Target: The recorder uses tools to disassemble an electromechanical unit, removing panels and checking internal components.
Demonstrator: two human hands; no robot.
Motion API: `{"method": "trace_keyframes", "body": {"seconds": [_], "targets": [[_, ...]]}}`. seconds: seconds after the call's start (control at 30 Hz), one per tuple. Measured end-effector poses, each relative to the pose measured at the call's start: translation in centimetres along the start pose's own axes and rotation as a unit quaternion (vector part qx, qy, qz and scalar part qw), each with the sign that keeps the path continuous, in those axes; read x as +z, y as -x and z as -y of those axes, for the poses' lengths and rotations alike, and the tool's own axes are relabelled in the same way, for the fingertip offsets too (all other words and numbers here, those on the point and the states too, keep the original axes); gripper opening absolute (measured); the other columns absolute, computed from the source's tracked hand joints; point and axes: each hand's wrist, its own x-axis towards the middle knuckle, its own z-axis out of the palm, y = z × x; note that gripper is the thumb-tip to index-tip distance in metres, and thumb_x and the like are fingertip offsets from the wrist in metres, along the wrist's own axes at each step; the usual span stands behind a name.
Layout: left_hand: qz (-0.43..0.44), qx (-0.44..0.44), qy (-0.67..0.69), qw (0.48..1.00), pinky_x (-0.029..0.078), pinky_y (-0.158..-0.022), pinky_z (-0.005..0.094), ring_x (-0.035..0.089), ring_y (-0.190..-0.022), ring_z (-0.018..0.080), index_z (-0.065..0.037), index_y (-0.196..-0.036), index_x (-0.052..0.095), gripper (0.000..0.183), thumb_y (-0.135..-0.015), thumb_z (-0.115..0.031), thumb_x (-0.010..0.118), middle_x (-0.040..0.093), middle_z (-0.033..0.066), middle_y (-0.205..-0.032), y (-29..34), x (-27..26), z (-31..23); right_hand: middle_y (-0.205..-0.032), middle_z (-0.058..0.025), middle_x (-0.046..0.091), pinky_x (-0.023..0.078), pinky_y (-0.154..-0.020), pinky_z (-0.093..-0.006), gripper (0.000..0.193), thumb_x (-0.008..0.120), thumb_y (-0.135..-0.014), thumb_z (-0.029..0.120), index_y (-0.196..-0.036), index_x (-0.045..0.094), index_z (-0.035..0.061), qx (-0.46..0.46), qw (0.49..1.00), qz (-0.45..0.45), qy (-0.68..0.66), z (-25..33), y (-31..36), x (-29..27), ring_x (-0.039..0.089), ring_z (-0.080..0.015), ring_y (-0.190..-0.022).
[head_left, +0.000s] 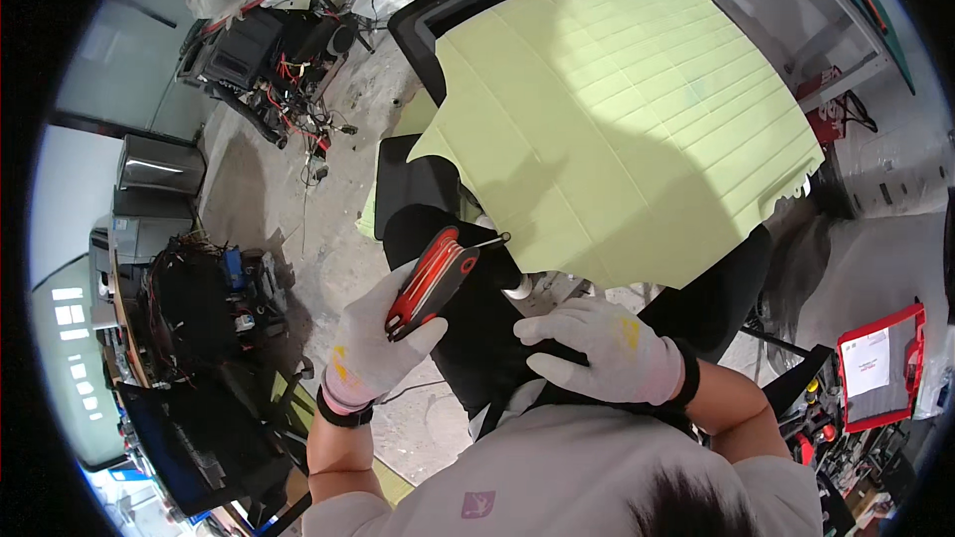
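Observation:
My left hand (370, 356), in a white work glove, is closed around a red and black folding hex key set (432, 283). One thin driver arm sticks out from the set's far end and points right, over my black-clad leg. Lower right of it, my right hand (600, 350), gloved as well, is over my lap with its fingers apart and nothing in them. A large pale yellow-green ribbed panel (597, 129) lies in front of me, beyond both hands. Its near edge is close to my knees, and its underside is hidden.
A black frame (426, 50) shows behind the panel's far left side. Wiring and black car parts (269, 70) lie on the concrete floor (348, 169) at the far left. On the right stands an open red tool case lid (880, 368) beside scattered tools (826, 428).

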Motion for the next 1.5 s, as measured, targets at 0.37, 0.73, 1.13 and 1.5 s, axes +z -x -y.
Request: {"method": "trace_keyframes", "body": {"seconds": [0.37, 0.73, 1.13, 1.5], "targets": [[0.028, -0.021, -0.033, 0.999, 0.049, -0.075, 0.026, 0.061, -0.081, 0.0115, 0.001, -0.124, 0.053, 0.057, -0.073, -0.012, 0.073, 0.066, 0.0116, -0.092, -0.4, -0.4, -1.3, -0.111, -0.0163, 0.059, 0.05, -0.082, -0.0414, 0.033, 0.064, -0.081, 0.023, -0.108, 0.058, 0.0053, 0.115, 0.993, -0.003, -0.027, -0.1, 0.2, 0.3, 0.06, -0.0363, -0.096], [-0.002, -0.003, -0.055, 0.999, 0.051, -0.074, 0.027, 0.063, -0.081, 0.0125, 0.001, -0.124, 0.053, 0.056, -0.072, -0.01, 0.074, 0.067, 0.0122, -0.092, -0.8, -0.4, -1.8, -0.089, -0.0145, 0.064, 0.05, -0.067, -0.0336, 0.027, 0.063, -0.086, 0.021, -0.104, 0.06, 0.0013, 0.259, 0.953, -0.128, -0.088, -1.1, 0.1, -0.4, 0.064, -0.0268, -0.074], [0.013, 0.03, -0.07, 0.997, 0.051, -0.074, 0.0279, 0.064, -0.078, 0.014, 0.0, -0.123, 0.054, 0.056, -0.072, -0.01, 0.074, 0.067, 0.0125, -0.09, -2.9, -0.2, -2.6, -0.071, -0.01, 0.065, 0.049, -0.055, -0.0302, 0.014, 0.063, -0.083, 0.015, -0.092, 0.068, 0.0045, 0.261, 0.957, -0.119, -0.044, 0.6, -0.6, -1.8, 0.064, -0.0227, -0.06], [0.055, 0.027, -0.125, 0.99, 0.052, -0.073, 0.0298, 0.067, -0.078, 0.0198, -0.003, -0.125, 0.053, 0.057, -0.073, -0.013, 0.074, 0.067, 0.0139, -0.091, -4.3, -0.8, -3.7, -0.066, -0.0071, 0.063, 0.047, -0.052, -0.0339, 0.015, 0.066, -0.082, 0.018, -0.09, 0.066, 0.0063, 0.161, 0.974, -0.16, -0.02, 0.0, -0.1, -1.2, 0.062, -0.0242, -0.058]]}}
